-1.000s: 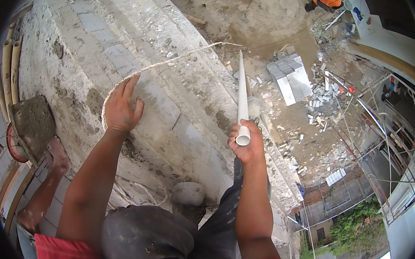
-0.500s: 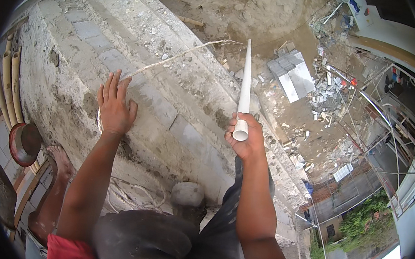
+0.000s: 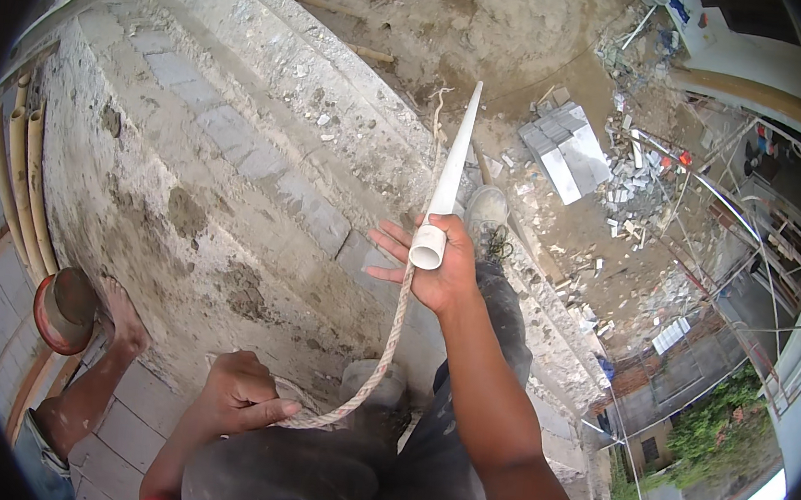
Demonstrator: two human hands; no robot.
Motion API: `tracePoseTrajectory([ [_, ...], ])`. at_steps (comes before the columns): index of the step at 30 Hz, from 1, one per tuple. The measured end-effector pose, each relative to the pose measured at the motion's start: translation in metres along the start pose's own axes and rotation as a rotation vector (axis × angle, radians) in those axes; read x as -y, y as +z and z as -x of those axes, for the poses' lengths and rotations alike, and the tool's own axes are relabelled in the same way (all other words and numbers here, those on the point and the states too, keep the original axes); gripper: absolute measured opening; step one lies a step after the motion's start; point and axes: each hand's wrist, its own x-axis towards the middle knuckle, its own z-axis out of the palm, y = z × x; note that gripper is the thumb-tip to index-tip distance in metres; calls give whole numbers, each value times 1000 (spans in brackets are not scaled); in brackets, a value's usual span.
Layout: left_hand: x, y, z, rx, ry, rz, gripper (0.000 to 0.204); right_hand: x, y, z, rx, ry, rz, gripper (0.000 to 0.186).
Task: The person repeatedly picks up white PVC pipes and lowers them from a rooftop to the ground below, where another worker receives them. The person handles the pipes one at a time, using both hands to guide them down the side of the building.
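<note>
You've got rope (image 3: 379,375) gripped in your left hand (image 3: 240,397), white pipe (image 3: 451,178) held in your right hand (image 3: 446,279), rope's far end (image 3: 441,97) untied, upper middle

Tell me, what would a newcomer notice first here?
The white pipe, near the middle, held in the right hand and pointing away from the person. Then the rope, curving from the left hand up to the pipe. Beyond, right of centre, a grey stack stands beside rubble.
</note>
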Motion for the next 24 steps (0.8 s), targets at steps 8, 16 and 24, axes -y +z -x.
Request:
tracePoseTrajectory([
  [8, 133, 10, 313, -205, -1288, 123, 31, -38, -3, -25, -190, -30, 49, 24],
  [16, 139, 14, 230, -297, -948, -427, 25, -44, 5, -12, 38, -64, 78, 26],
  [24, 48, 0, -231, -135, -736, 501, 71, -68, 13, 25, 165, 14, 59, 25],
])
